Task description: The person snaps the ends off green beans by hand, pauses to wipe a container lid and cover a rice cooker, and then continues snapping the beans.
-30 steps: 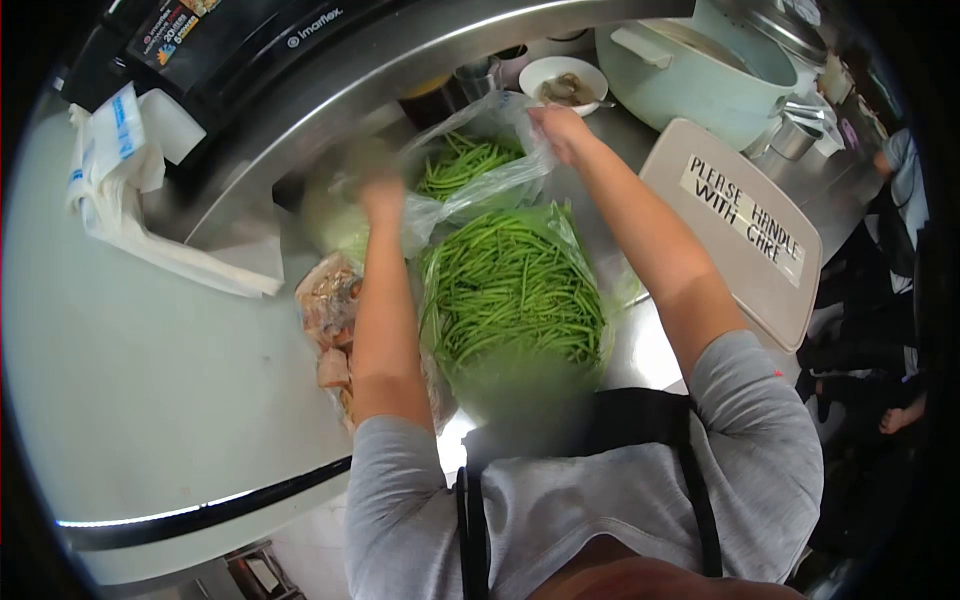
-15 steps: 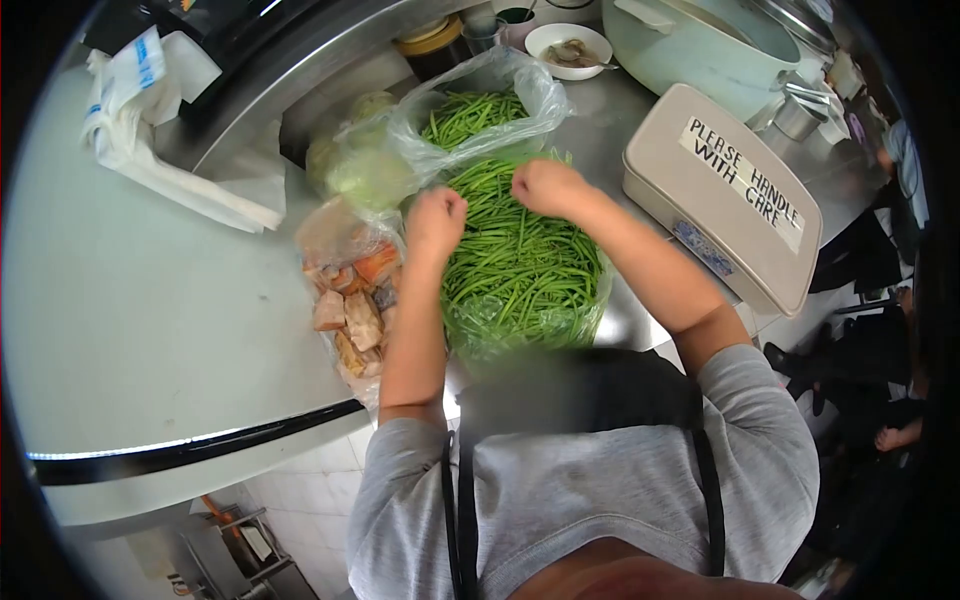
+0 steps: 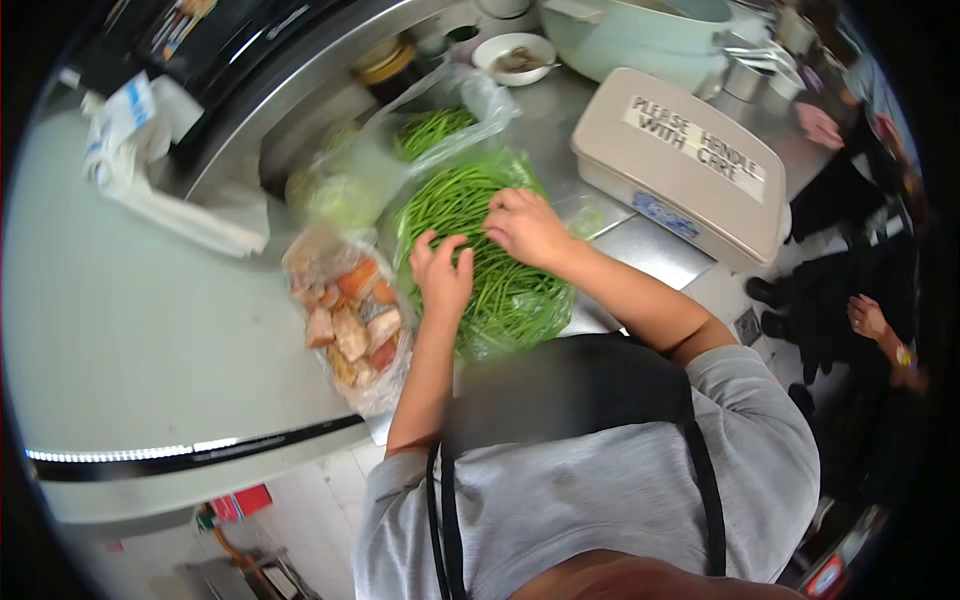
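A big heap of long green beans [image 3: 450, 200] lies in an opened clear plastic bag [image 3: 540, 318] in front of me. My left hand [image 3: 441, 278] is over the left side of the heap, fingers bent and apart. Across from it, my right hand [image 3: 528, 228] rests on the beans with its fingers loosely curved and spread; no bean shows clearly in its grasp. Just behind the heap, a second clear bag [image 3: 492, 100] holds more green beans. Left of my left forearm sits a clear bag of orange and pale brown chunks [image 3: 350, 330].
A lidded beige box [image 3: 690, 175] stands at right, before a large pale green tub [image 3: 640, 45]. A white bowl [image 3: 514, 58] and a yellow-lidded jar [image 3: 385, 68] are at the back. White plastic bags [image 3: 150, 170] lie on the left counter. Other people stand at far right.
My closed hands have loosened, with fingers now spread over the beans. Both have come down nearer to me on the heap. The camera view has shifted somewhat.
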{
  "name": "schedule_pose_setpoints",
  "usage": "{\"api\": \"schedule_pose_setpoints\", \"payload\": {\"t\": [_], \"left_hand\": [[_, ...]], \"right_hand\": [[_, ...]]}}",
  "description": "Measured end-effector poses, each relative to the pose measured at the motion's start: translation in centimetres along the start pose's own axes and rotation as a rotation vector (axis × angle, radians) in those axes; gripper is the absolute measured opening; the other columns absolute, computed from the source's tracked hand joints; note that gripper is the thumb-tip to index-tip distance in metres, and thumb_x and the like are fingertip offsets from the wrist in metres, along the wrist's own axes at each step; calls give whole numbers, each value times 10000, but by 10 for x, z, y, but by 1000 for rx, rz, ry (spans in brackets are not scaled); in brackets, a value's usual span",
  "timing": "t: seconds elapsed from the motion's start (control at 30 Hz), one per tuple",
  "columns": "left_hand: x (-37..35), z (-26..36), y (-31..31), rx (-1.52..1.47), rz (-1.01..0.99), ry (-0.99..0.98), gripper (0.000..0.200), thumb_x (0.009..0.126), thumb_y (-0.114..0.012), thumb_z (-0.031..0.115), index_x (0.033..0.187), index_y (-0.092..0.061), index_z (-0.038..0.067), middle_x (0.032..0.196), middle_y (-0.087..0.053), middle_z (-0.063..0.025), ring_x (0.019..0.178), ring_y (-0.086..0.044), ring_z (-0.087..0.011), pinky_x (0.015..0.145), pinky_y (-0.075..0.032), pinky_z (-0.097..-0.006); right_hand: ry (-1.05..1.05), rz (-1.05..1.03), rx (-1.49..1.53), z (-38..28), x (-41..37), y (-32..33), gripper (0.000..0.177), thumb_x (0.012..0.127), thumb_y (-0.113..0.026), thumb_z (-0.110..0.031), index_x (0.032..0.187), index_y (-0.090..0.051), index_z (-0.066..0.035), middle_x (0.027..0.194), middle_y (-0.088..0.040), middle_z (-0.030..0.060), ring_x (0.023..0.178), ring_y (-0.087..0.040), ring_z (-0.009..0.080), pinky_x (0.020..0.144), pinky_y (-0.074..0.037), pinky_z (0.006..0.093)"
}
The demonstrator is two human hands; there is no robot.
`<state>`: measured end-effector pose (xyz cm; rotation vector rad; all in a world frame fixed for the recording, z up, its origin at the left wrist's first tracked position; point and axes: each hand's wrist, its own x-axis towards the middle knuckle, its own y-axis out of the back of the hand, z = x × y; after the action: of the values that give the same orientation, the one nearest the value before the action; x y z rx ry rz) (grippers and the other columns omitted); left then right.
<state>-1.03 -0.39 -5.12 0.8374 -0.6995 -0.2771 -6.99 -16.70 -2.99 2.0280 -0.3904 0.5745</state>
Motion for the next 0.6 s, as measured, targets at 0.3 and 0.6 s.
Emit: {"api": "schedule_pose_setpoints", "payload": {"t": [0.3, 0.6], "left_hand": [[21, 38, 4, -867, -260, 290, 148, 802, -495, 106, 833, -555, -26, 725, -535, -9, 654, -451, -56, 622, -372, -185], [23, 23, 0, -764, -258, 247, 125, 768, -535, 101, 751, -564, -20, 580, -489, 35, 513, -376, -27, 459, -318, -180]], "right_hand": [[-357, 43, 1072, -12, 9, 20, 76, 768, -516, -53, 828, -518, -6, 716, -509, 2, 620, -482, 55, 552, -399, 194], [-239, -57, 355, 10, 10, 44, 141, 752, -529, -130, 855, -557, -38, 744, -585, 108, 659, -560, 212, 607, -437, 305]]}}
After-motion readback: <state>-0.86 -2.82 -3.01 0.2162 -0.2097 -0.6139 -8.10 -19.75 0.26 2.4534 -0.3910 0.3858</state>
